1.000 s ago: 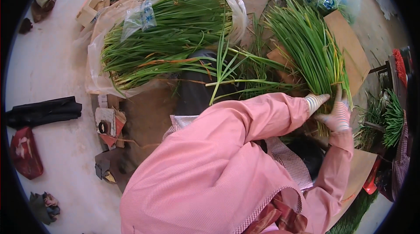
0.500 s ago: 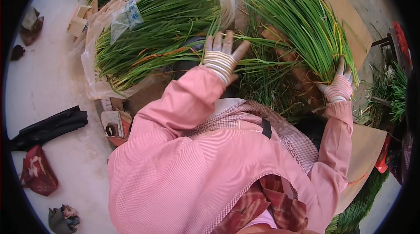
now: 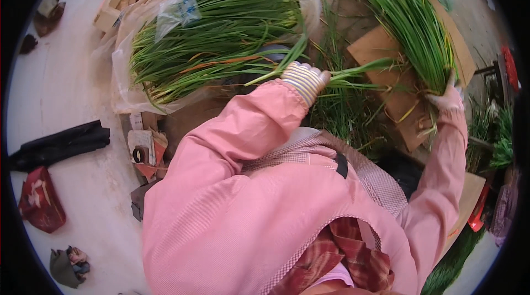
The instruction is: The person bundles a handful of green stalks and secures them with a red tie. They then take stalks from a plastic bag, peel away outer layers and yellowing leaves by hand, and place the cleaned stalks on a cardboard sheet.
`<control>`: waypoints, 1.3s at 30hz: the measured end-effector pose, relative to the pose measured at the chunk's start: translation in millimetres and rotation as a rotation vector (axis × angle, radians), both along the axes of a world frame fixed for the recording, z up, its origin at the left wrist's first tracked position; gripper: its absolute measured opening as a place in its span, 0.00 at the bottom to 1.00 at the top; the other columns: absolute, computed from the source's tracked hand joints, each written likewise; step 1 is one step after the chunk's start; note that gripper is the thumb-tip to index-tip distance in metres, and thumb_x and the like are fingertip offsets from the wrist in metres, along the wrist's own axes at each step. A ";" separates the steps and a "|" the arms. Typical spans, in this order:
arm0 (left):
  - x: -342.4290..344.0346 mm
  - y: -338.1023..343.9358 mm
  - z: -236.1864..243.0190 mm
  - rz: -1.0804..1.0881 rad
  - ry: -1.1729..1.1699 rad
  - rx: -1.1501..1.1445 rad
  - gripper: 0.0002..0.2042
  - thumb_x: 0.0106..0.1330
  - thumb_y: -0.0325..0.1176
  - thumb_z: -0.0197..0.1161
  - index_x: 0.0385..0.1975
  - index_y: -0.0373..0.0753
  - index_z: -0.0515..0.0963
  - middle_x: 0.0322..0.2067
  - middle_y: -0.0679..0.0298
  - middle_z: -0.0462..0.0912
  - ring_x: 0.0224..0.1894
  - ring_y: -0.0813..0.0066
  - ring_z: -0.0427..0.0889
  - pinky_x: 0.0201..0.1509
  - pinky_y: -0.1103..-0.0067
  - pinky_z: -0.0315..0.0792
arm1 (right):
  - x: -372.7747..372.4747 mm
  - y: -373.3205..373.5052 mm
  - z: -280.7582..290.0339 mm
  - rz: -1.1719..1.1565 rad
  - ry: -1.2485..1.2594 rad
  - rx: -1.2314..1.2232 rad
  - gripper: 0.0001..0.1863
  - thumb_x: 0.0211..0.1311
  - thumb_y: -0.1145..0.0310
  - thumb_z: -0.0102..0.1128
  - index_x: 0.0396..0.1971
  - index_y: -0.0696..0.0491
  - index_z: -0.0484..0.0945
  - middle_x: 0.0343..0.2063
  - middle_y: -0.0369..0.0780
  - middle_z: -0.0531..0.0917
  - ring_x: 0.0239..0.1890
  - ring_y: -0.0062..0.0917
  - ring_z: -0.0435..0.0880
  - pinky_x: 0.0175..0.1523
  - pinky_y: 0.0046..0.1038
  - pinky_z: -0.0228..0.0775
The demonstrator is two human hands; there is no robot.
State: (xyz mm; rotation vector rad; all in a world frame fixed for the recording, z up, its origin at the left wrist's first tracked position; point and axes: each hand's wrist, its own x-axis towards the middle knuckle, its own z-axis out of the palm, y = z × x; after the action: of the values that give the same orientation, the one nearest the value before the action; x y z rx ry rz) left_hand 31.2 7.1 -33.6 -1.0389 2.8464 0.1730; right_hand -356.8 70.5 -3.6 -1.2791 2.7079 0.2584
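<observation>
Head view: upper centre, we see a clear plastic bag (image 3: 132, 80) of green chives. Our right hand (image 3: 448, 98) clasps a chive bunch (image 3: 411, 24) upper right; our left hand (image 3: 307, 78) closes around loose stalks (image 3: 359, 68), centre.

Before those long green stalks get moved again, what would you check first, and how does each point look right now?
1. Right hand on the bundle of green stalks: ok, it grips the lower end.
2. Left hand holding loose stalks: ok, a few leaves run from its glove.
3. Bundle resting on the cardboard: cannot tell, the stalks hide the contact.
4. Plastic bag of stalks out of the hands' way: ok, it lies apart to the left.
5. Fingers closed firmly: cannot tell, gloves and leaves cover them.
</observation>
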 end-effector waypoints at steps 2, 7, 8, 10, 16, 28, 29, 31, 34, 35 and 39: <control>-3.2 -1.1 4.3 0.030 -0.035 0.133 0.10 0.53 0.31 0.48 0.35 0.44 0.72 0.27 0.61 0.77 0.33 0.63 0.77 0.34 0.69 0.69 | 41.5 -10.3 18.0 0.208 0.169 -0.045 0.58 0.23 0.57 0.73 0.60 0.39 0.45 0.57 0.49 0.54 0.58 0.44 0.55 0.59 0.38 0.52; 6.2 13.3 25.6 -0.052 0.168 0.196 0.12 0.45 0.29 0.55 0.32 0.43 0.73 0.28 0.59 0.78 0.33 0.62 0.78 0.34 0.69 0.70 | 231.9 -6.8 51.8 1.104 -0.182 -0.323 0.50 0.21 0.62 0.70 0.55 0.43 0.58 0.52 0.46 0.62 0.56 0.43 0.57 0.58 0.45 0.49; 4.2 12.2 28.6 -0.076 0.190 0.234 0.12 0.44 0.28 0.56 0.31 0.43 0.73 0.28 0.59 0.78 0.34 0.62 0.78 0.33 0.68 0.71 | 248.7 -10.4 34.8 1.200 -0.189 -0.380 0.49 0.21 0.63 0.69 0.55 0.44 0.58 0.51 0.45 0.64 0.55 0.43 0.59 0.58 0.45 0.49; 14.1 15.8 44.6 0.019 0.157 0.357 0.15 0.47 0.29 0.56 0.38 0.42 0.74 0.35 0.58 0.78 0.38 0.62 0.78 0.38 0.71 0.72 | 259.2 -27.3 5.2 1.202 -0.407 -0.627 0.48 0.23 0.63 0.68 0.55 0.46 0.58 0.47 0.45 0.67 0.52 0.43 0.63 0.57 0.42 0.51; 112.8 20.0 67.8 -0.144 0.477 0.026 0.11 0.42 0.28 0.60 0.29 0.40 0.73 0.29 0.61 0.75 0.33 0.62 0.75 0.38 0.72 0.69 | 274.2 -21.1 -38.0 1.033 -0.876 -0.457 0.31 0.37 0.79 0.56 0.50 0.53 0.64 0.34 0.48 0.76 0.35 0.39 0.77 0.40 0.27 0.69; 303.5 -12.4 -24.6 0.721 0.475 -0.442 0.15 0.48 0.41 0.61 0.32 0.39 0.74 0.33 0.57 0.75 0.39 0.57 0.71 0.43 0.67 0.65 | 207.2 -41.9 27.6 0.137 -1.523 -0.896 0.20 0.54 0.57 0.54 0.43 0.52 0.71 0.26 0.32 0.75 0.19 0.13 0.70 0.20 0.12 0.58; 307.6 -12.7 -23.7 0.707 0.502 -0.392 0.14 0.48 0.40 0.61 0.31 0.40 0.74 0.31 0.58 0.75 0.37 0.57 0.72 0.42 0.67 0.66 | 218.7 -45.0 22.6 0.068 -1.529 -0.767 0.19 0.53 0.62 0.57 0.44 0.54 0.71 0.30 0.34 0.76 0.27 0.16 0.74 0.26 0.14 0.64; 293.7 -16.6 -5.2 0.532 0.640 -0.417 0.10 0.45 0.34 0.62 0.27 0.39 0.75 0.25 0.59 0.76 0.30 0.57 0.74 0.35 0.68 0.68 | 245.9 -55.2 14.4 0.392 -1.374 -0.471 0.23 0.49 0.73 0.56 0.49 0.55 0.67 0.32 0.35 0.76 0.33 0.17 0.74 0.39 0.18 0.65; 274.5 -19.0 29.0 0.163 0.764 -0.572 0.08 0.40 0.27 0.62 0.24 0.38 0.75 0.21 0.61 0.76 0.25 0.61 0.75 0.31 0.72 0.71 | 293.0 -67.5 -2.8 0.778 -1.008 -0.406 0.32 0.45 0.76 0.56 0.55 0.55 0.58 0.42 0.45 0.74 0.43 0.24 0.74 0.48 0.22 0.63; 265.5 -23.2 40.9 0.129 0.774 -0.615 0.08 0.40 0.27 0.62 0.24 0.39 0.75 0.22 0.62 0.76 0.26 0.61 0.76 0.32 0.72 0.71 | 295.2 -70.4 -16.4 0.692 -1.071 -0.334 0.34 0.43 0.76 0.57 0.55 0.54 0.57 0.43 0.46 0.74 0.43 0.23 0.74 0.47 0.22 0.64; 244.7 -63.3 52.9 0.207 0.602 -0.721 0.13 0.46 0.34 0.62 0.33 0.41 0.75 0.37 0.58 0.74 0.43 0.56 0.71 0.48 0.64 0.63 | 294.7 -62.6 -16.2 0.725 -1.063 -0.281 0.24 0.42 0.77 0.57 0.45 0.54 0.69 0.30 0.44 0.78 0.33 0.22 0.77 0.38 0.22 0.68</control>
State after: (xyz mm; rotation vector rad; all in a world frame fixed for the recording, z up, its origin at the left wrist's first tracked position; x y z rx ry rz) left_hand 275.9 -56.2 19.3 -1.6371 3.4172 -0.6992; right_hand -62.1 7.9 -19.8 -1.7340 1.3722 -0.5946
